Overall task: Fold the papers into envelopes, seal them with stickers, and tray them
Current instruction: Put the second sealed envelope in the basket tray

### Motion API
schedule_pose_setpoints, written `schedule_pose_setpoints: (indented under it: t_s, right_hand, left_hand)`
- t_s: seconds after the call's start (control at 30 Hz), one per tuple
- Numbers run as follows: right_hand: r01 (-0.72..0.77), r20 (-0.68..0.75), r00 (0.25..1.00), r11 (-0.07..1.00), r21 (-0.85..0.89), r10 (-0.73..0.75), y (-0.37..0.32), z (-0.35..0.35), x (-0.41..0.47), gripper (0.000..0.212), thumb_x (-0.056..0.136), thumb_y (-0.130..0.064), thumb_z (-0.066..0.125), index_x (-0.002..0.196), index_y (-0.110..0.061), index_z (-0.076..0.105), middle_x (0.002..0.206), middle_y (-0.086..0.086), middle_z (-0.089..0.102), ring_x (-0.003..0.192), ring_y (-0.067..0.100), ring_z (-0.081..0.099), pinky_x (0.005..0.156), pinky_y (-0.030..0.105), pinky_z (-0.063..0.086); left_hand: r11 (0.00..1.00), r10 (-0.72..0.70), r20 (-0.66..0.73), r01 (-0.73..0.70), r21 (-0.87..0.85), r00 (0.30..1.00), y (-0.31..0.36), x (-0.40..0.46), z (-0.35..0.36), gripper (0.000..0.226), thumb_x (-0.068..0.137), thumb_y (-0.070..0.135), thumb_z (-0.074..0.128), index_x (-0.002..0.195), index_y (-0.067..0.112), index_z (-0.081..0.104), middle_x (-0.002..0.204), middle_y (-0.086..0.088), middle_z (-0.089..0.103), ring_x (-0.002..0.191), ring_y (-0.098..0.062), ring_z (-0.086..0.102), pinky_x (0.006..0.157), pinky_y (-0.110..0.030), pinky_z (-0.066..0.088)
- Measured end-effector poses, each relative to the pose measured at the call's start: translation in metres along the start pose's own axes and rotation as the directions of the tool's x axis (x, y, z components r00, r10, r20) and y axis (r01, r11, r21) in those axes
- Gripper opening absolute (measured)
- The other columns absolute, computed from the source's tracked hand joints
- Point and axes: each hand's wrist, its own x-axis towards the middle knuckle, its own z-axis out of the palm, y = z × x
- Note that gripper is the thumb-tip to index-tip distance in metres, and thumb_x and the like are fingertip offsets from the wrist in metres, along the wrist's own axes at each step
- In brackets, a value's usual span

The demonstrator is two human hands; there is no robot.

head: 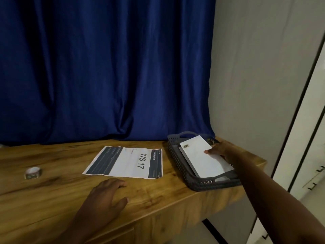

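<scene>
Placement of a finished envelope. The person's right hand (222,150) reaches across the wooden table (52,199) to the dark perforated tray (177,162) at the table's far right corner, thumb on top and the other fingers hidden beneath the right edge of a white folded envelope (202,155), which it pinches flat. The envelope lies slanted inside the tray, resting on at least one other white piece whose edge shows under it; a small dark sticker (185,146) sits near its upper left corner, apparently the seal. The flat, low grip suggests the envelope is being laid down rather than lifted, though this view alone cannot settle that. The left hand (107,196) rests palm down on the bare wood near the front edge, fingers loosely spread and holding nothing, probably to steady the body during the long reach. Just beyond it lies a printed sheet (124,162) marked "WS 17", creased but opened flat, well apart from the tray. A small roll of stickers (32,172) stands at the far left, out of the folding area yet within reach. A blue curtain (105,67) hangs behind.
</scene>
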Motion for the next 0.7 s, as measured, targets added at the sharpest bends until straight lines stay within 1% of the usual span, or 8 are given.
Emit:
schedule_pose_setpoints:
  t_s: [0.17, 0.27, 0.33, 0.37, 0.47, 0.53, 0.6, 0.7]
  right_hand:
    - [-0.1, 0.032, 0.995, 0.98, 0.171, 0.095, -0.001, -0.004, 0.005, 0.083, 0.086, -0.033, 0.082, 0.152, -0.008, 0.038, 0.142, 0.023, 0.054, 0.125, 0.043, 0.055, 0.112, 0.053, 0.042]
    - [-0.078, 0.058, 0.997, 0.902, 0.424, 0.059, 0.002, -0.01, 0.003, 0.062, 0.092, -0.019, 0.075, 0.145, -0.001, 0.047, 0.134, 0.027, 0.06, 0.121, 0.045, 0.059, 0.11, 0.057, 0.043]
    - [-0.059, 0.089, 0.996, 0.779, 0.624, 0.003, -0.001, -0.014, -0.006, 0.049, 0.094, -0.013, 0.069, 0.138, 0.003, 0.054, 0.126, 0.026, 0.067, 0.111, 0.042, 0.065, 0.102, 0.054, 0.05]
    - [-0.051, 0.104, 0.994, 0.684, 0.728, -0.036, -0.005, -0.016, -0.012, 0.042, 0.094, -0.011, 0.067, 0.133, 0.003, 0.057, 0.12, 0.022, 0.07, 0.104, 0.038, 0.068, 0.093, 0.048, 0.056]
    - [-0.099, 0.175, 0.965, 0.341, 0.935, -0.198, -0.028, -0.018, -0.044, 0.023, 0.095, -0.005, 0.061, 0.118, -0.008, 0.061, 0.099, 0.009, 0.077, 0.081, 0.022, 0.077, 0.06, 0.031, 0.062]
    - [-0.15, 0.218, 0.92, 0.219, 0.964, -0.326, -0.046, -0.009, -0.071, 0.021, 0.094, 0.0, 0.06, 0.113, -0.01, 0.062, 0.104, 0.01, 0.079, 0.084, 0.023, 0.079, 0.059, 0.03, 0.063]
    - [-0.176, 0.238, 0.864, 0.176, 0.968, -0.444, -0.065, 0.011, -0.097, 0.029, 0.094, 0.002, 0.061, 0.12, -0.01, 0.062, 0.119, 0.016, 0.075, 0.095, 0.028, 0.078, 0.065, 0.033, 0.065]
    - [-0.227, 0.293, 0.794, 0.188, 0.956, -0.532, -0.094, 0.055, -0.141, 0.042, 0.089, 0.004, 0.066, 0.129, -0.006, 0.059, 0.127, 0.021, 0.07, 0.1, 0.032, 0.076, 0.07, 0.035, 0.066]
  left_hand:
    - [1.0, 0.008, -0.006, -0.008, 0.008, 1.0, 0.001, 0.001, 0.0, 0.042, 0.095, 0.056, 0.061, 0.134, 0.045, 0.051, 0.138, 0.027, 0.048, 0.128, 0.002, 0.042, 0.114, -0.028, 0.034]
    - [1.0, 0.009, 0.005, -0.009, -0.004, 1.0, 0.002, 0.0, -0.001, 0.042, 0.095, 0.055, 0.063, 0.134, 0.045, 0.051, 0.136, 0.027, 0.048, 0.127, 0.001, 0.042, 0.114, -0.029, 0.035]
    - [1.0, -0.006, 0.021, 0.006, -0.019, 1.0, 0.003, 0.0, -0.002, 0.043, 0.094, 0.054, 0.065, 0.133, 0.045, 0.051, 0.135, 0.028, 0.048, 0.126, 0.001, 0.043, 0.113, -0.03, 0.036]
    - [0.999, -0.022, 0.029, 0.023, -0.045, 0.999, 0.005, 0.0, -0.002, 0.043, 0.093, 0.052, 0.067, 0.133, 0.045, 0.052, 0.134, 0.029, 0.049, 0.126, 0.001, 0.045, 0.113, -0.031, 0.037]
    - [0.944, -0.11, 0.001, 0.104, -0.313, 0.994, 0.017, 0.004, -0.008, 0.041, 0.089, 0.041, 0.077, 0.126, 0.041, 0.061, 0.127, 0.028, 0.059, 0.122, -0.001, 0.056, 0.103, -0.026, 0.046]
    - [0.827, -0.17, 0.011, 0.148, -0.542, 0.985, 0.037, 0.009, -0.017, 0.043, 0.082, 0.041, 0.081, 0.123, 0.037, 0.066, 0.119, 0.022, 0.069, 0.115, -0.001, 0.063, 0.098, -0.024, 0.05]
    - [0.648, -0.162, 0.095, 0.178, -0.74, 0.982, 0.064, 0.018, -0.027, 0.051, 0.075, 0.048, 0.079, 0.123, 0.034, 0.068, 0.118, 0.015, 0.075, 0.113, -0.004, 0.068, 0.1, -0.034, 0.056]
    - [0.261, -0.162, 0.167, 0.205, -0.943, 0.973, 0.099, 0.034, -0.04, 0.056, 0.076, 0.047, 0.072, 0.127, 0.024, 0.064, 0.121, 0.001, 0.076, 0.117, -0.02, 0.071, 0.103, -0.048, 0.055]
